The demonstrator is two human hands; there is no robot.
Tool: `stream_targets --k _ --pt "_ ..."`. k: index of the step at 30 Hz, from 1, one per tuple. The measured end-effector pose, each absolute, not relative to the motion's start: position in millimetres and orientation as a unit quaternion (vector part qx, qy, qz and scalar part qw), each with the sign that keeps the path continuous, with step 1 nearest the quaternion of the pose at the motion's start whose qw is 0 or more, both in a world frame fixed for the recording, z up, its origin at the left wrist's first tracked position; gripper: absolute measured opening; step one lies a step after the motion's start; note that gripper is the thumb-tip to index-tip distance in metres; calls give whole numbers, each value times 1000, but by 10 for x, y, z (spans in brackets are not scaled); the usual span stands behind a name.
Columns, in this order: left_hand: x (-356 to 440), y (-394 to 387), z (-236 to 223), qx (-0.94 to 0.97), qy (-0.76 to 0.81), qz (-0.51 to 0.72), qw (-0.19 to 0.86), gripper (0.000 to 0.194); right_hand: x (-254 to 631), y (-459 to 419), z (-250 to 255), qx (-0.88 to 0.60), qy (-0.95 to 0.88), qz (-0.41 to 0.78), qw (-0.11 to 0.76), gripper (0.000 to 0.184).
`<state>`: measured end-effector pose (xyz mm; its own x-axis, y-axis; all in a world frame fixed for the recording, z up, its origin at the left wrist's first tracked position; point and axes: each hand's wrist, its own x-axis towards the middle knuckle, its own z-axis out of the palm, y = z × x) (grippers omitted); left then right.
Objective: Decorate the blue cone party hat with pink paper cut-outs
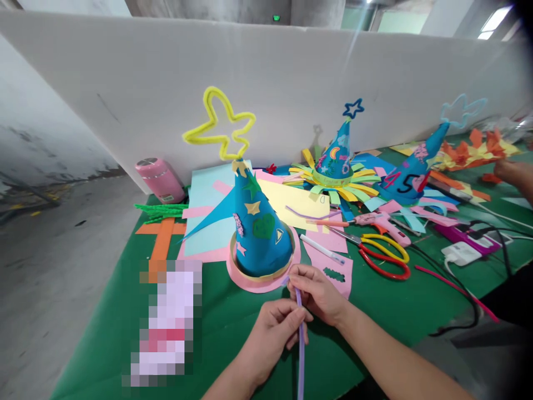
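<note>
Both hands are on a thin purple pipe cleaner [301,355] that runs down to the bottom edge of the view. My left hand [277,328] pinches it partway along, thumb on top. Just above, my right hand [314,291] is closed on its upper end, close to the hat's brim. In front of my hands stands a blue paper cone hat [264,244] with a pink brim [254,283], stuck-on stars and a green heart. A yellow pipe-cleaner star [216,133] rises from its tip, leaning left.
Two more blue cone hats [335,155] [402,178] stand farther right. Scissors [385,261], a pink glue gun [387,222], a white pen [320,248] and a power strip [470,239] lie to the right. A pink bottle [160,180] stands back left. Another person's hand [514,175] is at far right.
</note>
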<state>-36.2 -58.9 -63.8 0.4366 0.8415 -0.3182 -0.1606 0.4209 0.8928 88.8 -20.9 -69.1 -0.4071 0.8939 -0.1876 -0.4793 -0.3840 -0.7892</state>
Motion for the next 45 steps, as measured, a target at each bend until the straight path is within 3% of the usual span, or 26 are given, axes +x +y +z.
stream_targets --k 23,32,38,45 --pt "-372 -529 -675 301 400 442 745 20 879 -224 -639 -352 -461 678 453 20" --pt "-497 -491 -558 306 398 497 707 12 900 -436 -633 -377 -576 618 379 25" --pt "-475 -510 -515 318 406 472 715 18 906 -443 -623 -391 -501 623 455 15" --pt "-475 -537 -468 332 396 407 753 27 896 -420 -566 -342 -490 642 480 10"
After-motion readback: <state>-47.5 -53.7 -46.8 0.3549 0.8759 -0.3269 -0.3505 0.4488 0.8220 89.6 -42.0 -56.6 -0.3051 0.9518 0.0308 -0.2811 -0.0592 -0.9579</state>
